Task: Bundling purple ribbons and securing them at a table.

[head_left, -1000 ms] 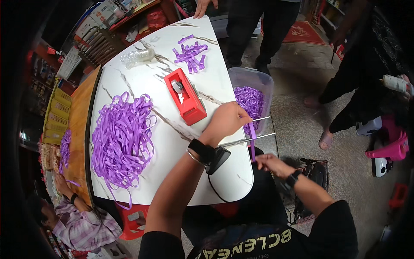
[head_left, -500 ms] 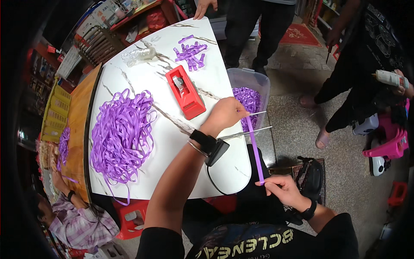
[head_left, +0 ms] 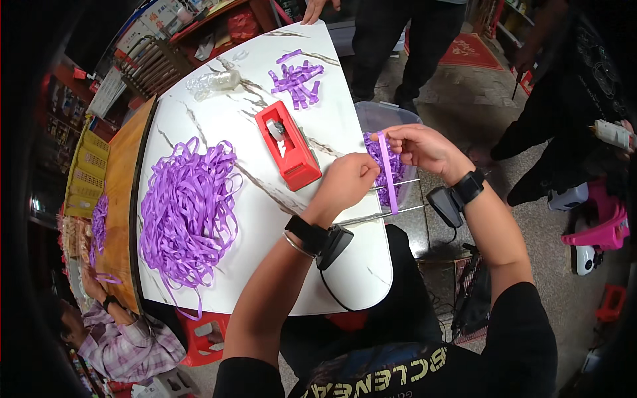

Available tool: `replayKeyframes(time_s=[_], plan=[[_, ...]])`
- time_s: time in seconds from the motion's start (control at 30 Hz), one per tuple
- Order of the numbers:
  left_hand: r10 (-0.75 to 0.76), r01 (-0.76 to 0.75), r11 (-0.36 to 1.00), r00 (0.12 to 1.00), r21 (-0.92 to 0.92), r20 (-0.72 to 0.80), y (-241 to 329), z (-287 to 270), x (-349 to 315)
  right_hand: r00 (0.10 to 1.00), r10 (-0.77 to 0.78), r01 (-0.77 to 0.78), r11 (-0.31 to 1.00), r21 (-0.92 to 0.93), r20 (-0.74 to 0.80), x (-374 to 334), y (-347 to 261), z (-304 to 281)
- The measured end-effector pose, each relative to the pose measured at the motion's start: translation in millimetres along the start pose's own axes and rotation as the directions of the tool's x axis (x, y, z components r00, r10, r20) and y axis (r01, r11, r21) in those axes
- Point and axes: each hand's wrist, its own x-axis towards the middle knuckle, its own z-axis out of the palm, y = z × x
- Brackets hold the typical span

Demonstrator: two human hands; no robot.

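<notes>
A purple ribbon (head_left: 389,178) runs upright in the view across two thin metal rods (head_left: 406,211) that stick out past the table's right edge. My right hand (head_left: 431,149) pinches the ribbon near its upper end, beyond the rods. Close by on the left, my left hand (head_left: 346,180) is closed with curled fingers beside the upper rod; what its fingertips hold is hidden. A clear plastic bin (head_left: 417,121) of purple ribbon pieces stands below the hands, beyond the edge. The red tape dispenser (head_left: 306,174) sits on the table just left of my left hand.
On the white table (head_left: 265,212) lie a big heap of purple ribbon (head_left: 187,211), short ribbon pieces (head_left: 295,83) and a clear plastic roll (head_left: 213,83). At left a person (head_left: 126,338) handles ribbon by a wooden board (head_left: 126,192). Other people stand at the far side and right.
My right hand has moved up from the near end, carrying the ribbon around the lower rod to the far side. My left hand has shifted slightly toward me.
</notes>
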Motion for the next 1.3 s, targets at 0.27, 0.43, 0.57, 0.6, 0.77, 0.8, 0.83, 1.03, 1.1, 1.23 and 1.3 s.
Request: replayKeyframes(time_s=[0.27, 0.43, 0.57, 0.6, 0.77, 0.8, 0.83, 1.03, 1.1, 1.23, 1.3], plan=[[0.068, -0.071, 0.995, 0.996, -0.066, -0.051, 3, 1, -3, 0.943, 0.331, -0.332, 0.931, 0.15, 0.036, 26, 59, -39], [0.136, -0.135, 0.985, 0.991, 0.108, -0.001, 5, 3, 0, 0.957, 0.26, -0.281, 0.943, -0.176, -0.132, -15, 99, -26], [0.139, -0.144, 0.97, 0.99, 0.197, 0.037, 5, 3, 3, 0.954, 0.074, -0.145, 0.962, -0.233, -0.29, -62, 131, 9], [0.143, -0.148, 0.969, 0.989, 0.199, 0.038, 8, 2, 2, 0.951, -0.021, -0.048, 0.976, -0.212, -0.309, -70, 136, 19], [0.035, -0.052, 0.982, 0.995, 0.183, 0.095, 17, -2, 0, 0.879, -0.225, 0.19, 0.974, -0.124, -0.422, -84, 137, 53], [0.02, -0.038, 0.982, 0.995, 0.183, 0.1, 16, -1, 1, 0.871, -0.219, 0.213, 0.975, -0.065, -0.44, -84, 139, 54], [0.026, -0.043, 0.982, 0.995, 0.184, 0.097, 16, -1, 2, 0.864, -0.212, 0.235, 0.972, -0.007, -0.457, -84, 140, 55], [0.039, -0.052, 0.979, 0.997, 0.195, 0.069, 6, 4, 4, 0.866, -0.138, 0.207, 0.974, 0.094, -0.481, -86, 133, 65], [0.028, -0.037, 0.986, 0.998, 0.163, 0.055, 6, 5, 4, 0.867, -0.136, 0.213, 0.971, 0.11, -0.48, -86, 127, 69], [0.012, -0.022, 0.986, 0.998, 0.167, 0.064, 10, 4, 2, 0.907, -0.03, 0.133, 0.966, 0.22, -0.42, -86, 125, 63], [0.004, -0.003, 0.98, 1.0, 0.198, -0.006, 12, 6, -4, 0.934, -0.008, 0.095, 0.97, 0.225, -0.358, -87, 121, 64]])
